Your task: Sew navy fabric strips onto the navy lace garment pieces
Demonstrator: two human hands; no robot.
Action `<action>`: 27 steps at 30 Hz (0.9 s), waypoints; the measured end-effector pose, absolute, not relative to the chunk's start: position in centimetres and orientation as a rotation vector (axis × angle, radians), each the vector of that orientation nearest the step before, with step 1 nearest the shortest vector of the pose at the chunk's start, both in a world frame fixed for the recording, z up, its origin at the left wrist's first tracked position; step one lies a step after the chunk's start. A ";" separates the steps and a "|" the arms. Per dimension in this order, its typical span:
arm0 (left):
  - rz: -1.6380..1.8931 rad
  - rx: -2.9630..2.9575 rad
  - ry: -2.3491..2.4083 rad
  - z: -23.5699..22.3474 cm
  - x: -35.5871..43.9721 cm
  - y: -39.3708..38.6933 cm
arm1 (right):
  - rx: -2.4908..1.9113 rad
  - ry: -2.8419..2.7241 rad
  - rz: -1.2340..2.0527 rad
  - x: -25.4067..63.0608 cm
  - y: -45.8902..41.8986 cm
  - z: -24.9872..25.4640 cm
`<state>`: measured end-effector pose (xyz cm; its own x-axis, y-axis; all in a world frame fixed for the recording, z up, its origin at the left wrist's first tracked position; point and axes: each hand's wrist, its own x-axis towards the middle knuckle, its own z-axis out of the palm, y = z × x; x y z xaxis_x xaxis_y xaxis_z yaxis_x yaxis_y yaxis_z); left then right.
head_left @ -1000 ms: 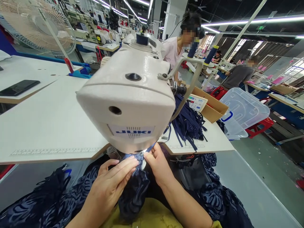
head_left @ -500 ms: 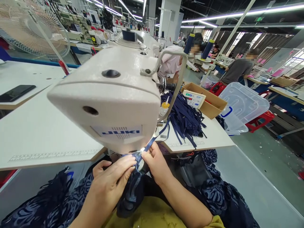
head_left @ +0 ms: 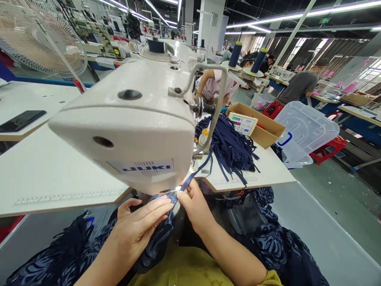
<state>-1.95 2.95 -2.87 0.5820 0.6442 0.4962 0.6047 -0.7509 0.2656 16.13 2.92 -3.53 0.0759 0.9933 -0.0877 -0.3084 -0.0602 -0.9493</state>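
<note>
A white sewing machine head (head_left: 127, 127) fills the middle of the view and hides the needle. Just below it, my left hand (head_left: 139, 220) is closed on dark blue patterned fabric (head_left: 162, 236), its fingers lying over the edge near the lit stitching spot. My right hand (head_left: 195, 204) pinches a narrow navy strap (head_left: 196, 171) against that fabric. From my fingertips the strap runs up and right, past the machine's side. The fabric hangs down toward my lap.
Many navy straps (head_left: 232, 145) lie heaped on the right tabletop, beside a small bottle (head_left: 204, 137), a control panel (head_left: 242, 123) and a cardboard box (head_left: 264, 129). Patterned garments (head_left: 276, 246) are piled low on both sides. A phone (head_left: 22, 120) lies left. Other people work behind.
The view has shifted slightly, so the machine sits a little further left. My left hand's fingers lie flatter over the fabric, which hangs further left. My right hand stays nearly in place.
</note>
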 end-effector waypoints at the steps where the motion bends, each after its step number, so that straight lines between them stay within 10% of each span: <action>1: 0.897 2.745 1.066 -2.9 -2.0 3.0 | -1.074 -0.885 1.324 16.1 2.9 -3.6; 27: 0.977 2.807 1.383 -2.5 0.5 0.4 | -1.223 -1.440 0.966 18.3 7.2 -2.1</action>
<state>0.54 0.40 -2.54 0.4688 0.6788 0.5652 0.7597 -0.6363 0.1341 18.35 7.20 -2.08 -0.0173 0.9838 0.1784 0.2083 0.1780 -0.9617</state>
